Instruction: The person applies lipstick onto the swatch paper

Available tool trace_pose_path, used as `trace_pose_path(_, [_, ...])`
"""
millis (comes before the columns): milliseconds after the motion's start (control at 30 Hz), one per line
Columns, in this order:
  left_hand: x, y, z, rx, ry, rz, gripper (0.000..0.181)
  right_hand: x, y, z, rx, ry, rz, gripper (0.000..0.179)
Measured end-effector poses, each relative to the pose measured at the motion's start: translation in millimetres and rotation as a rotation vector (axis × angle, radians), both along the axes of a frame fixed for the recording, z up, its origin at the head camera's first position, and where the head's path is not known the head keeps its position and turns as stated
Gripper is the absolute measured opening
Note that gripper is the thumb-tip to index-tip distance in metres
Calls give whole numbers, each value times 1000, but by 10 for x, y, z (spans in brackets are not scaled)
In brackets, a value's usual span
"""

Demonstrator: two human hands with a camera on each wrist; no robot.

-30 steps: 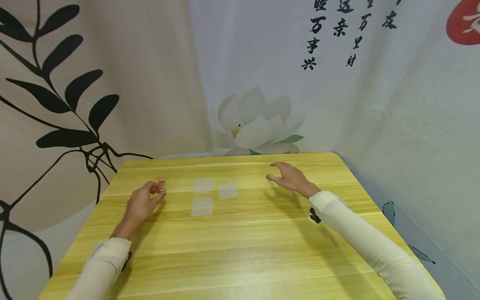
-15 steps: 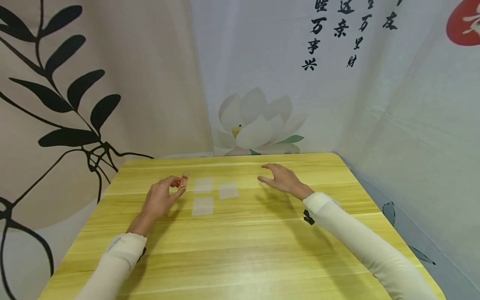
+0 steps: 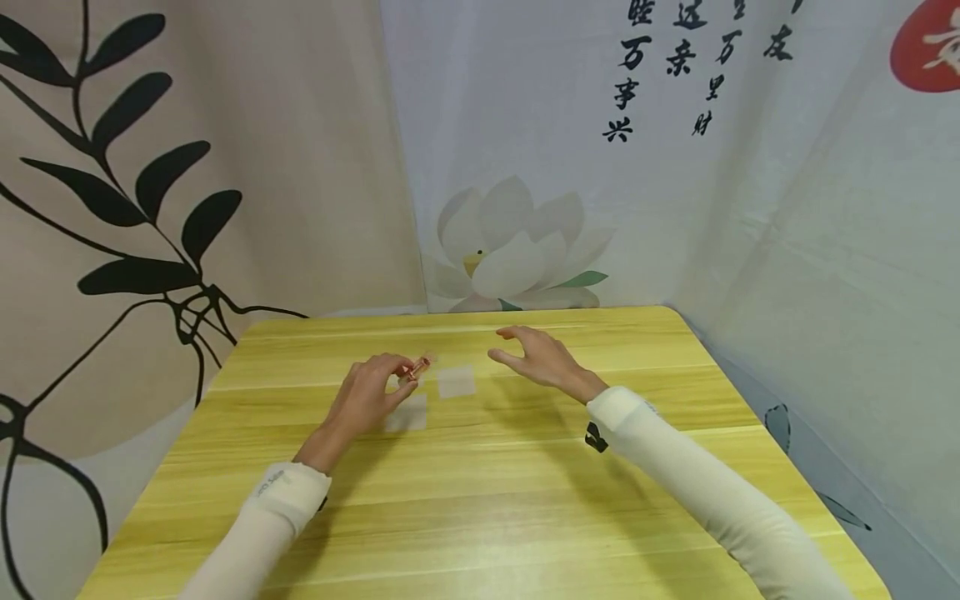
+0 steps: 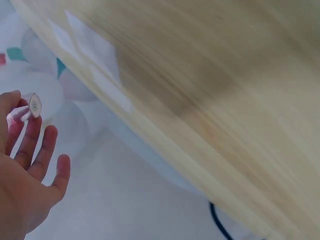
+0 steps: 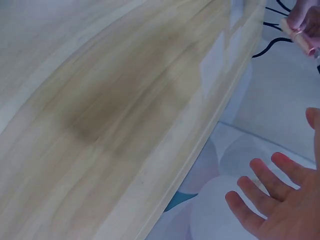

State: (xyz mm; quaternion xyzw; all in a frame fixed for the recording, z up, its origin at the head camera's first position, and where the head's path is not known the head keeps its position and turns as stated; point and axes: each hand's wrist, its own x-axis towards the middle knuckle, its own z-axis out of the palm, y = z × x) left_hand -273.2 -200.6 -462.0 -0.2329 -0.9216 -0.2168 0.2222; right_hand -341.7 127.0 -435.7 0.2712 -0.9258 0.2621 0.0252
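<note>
Between the thumb and fingers of my left hand (image 3: 362, 398) is a small shiny pink-copper tube (image 3: 417, 367), tilted, above the table. The left wrist view shows the round pale end of the tube (image 4: 35, 105); its exact kind cannot be told. Thin pale squares lie flat below: one square (image 3: 456, 382) to the right, another square (image 3: 407, 414) nearer me, and a third mostly hidden behind the left hand and tube. My right hand (image 3: 543, 358) hovers to their right, thumb and fingers spread apart, holding nothing. Its fingers (image 5: 270, 182) are slightly bent in the right wrist view.
The yellow wood-grain table (image 3: 487, 517) reaches back to a hanging cloth (image 3: 525, 108) printed with a lotus and dark characters. Another cloth with dark leaves (image 3: 120, 275) hangs at the left.
My left hand has carried the tube rightward, from left of the squares to above them, and the tube has tipped over from upright. My right hand has drifted left.
</note>
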Motion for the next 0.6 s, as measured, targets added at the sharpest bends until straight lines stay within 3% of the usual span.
trace_pose_path(300, [53,296,61,-73,39,-62,25,92,-260,55,-38,-24,50,65])
trace_pose_path(600, [39,388,99,-70,66,-91,25,143,-428,66,-57,-34,113,51])
